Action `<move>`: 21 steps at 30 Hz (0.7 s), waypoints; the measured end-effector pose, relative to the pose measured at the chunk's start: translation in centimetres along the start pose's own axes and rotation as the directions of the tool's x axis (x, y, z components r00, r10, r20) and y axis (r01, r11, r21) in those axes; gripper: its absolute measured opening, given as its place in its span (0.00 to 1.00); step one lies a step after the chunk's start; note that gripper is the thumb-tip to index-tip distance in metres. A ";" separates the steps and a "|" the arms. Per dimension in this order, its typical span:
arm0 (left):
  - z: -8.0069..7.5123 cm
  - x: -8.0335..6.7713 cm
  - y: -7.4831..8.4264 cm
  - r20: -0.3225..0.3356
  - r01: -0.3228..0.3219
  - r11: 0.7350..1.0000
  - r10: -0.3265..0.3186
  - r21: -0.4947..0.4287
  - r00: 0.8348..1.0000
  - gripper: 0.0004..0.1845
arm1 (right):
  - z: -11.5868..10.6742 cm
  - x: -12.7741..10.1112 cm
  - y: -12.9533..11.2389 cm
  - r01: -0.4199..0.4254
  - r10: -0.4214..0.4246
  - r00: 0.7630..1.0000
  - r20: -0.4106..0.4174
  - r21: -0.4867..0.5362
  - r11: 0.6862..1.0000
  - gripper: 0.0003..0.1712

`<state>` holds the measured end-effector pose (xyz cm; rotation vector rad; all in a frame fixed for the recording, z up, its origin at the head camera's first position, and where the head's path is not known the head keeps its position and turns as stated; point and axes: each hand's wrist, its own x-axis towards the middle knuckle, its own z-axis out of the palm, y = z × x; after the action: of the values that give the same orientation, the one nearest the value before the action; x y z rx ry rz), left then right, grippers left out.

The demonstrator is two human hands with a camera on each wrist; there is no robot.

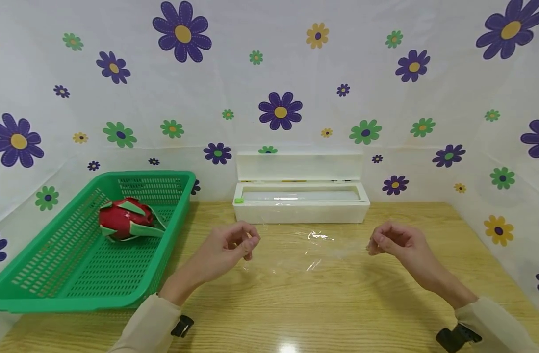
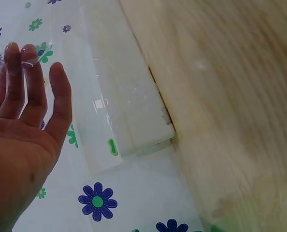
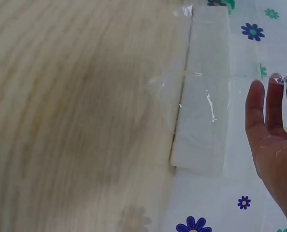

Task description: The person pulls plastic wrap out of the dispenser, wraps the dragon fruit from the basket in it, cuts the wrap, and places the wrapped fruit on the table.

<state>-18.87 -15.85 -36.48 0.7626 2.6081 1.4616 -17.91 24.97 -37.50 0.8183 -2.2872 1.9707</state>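
A sheet of clear cling film [image 1: 315, 236] stretches between my two hands, above the wooden table and in front of a white film dispenser box [image 1: 301, 214]. My left hand [image 1: 222, 250] pinches its left edge between thumb and fingers. On the other side, my right hand [image 1: 406, 250] pinches the right edge. Film shows over the fingertips of the left hand [image 2: 27, 111] and of the right hand [image 3: 276, 130] in the wrist views. The dispenser's lid [image 1: 300, 167] stands raised, and a film roll lies inside. A small green slider [image 1: 239, 200] sits at its left end.
To the left stands a green plastic basket [image 1: 163, 255] with a red dragon fruit [image 1: 124, 218] lying in it. A white cloth with flowers [image 1: 234, 88] hangs behind and beside the wooden table [image 1: 304, 309].
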 end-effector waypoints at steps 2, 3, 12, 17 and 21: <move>0.2 -0.2 -0.3 0.034 -0.003 1.000 0.003 -0.006 0.999 0.06 | 0.1 -0.3 0.2 -0.023 0.023 0.998 0.057 0.003 1.000 0.08; 0.3 -0.2 -0.4 0.049 -0.005 1.000 0.005 -0.015 0.999 0.07 | 0.2 -0.5 0.4 -0.039 0.038 0.996 0.083 0.006 0.999 0.09; 0.7 -0.7 -1.7 0.126 -0.015 0.999 0.019 -0.033 0.992 0.15 | 0.5 -1.1 1.6 -0.189 0.167 0.951 0.262 0.061 0.980 0.09; 0.6 -1.0 -2.1 0.174 0.023 0.999 -0.028 0.029 0.984 0.17 | 0.7 -1.5 1.9 -0.212 0.209 0.935 0.286 -0.022 0.977 0.12; 0.7 -1.3 -2.3 0.260 0.031 0.996 -0.050 0.080 0.964 0.19 | 0.9 -1.8 2.2 -0.173 0.190 0.934 0.303 -0.083 0.981 0.13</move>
<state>-18.42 -16.90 -38.97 0.8405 2.4734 1.1677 -16.94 24.92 -40.30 1.0108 -2.6684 1.9581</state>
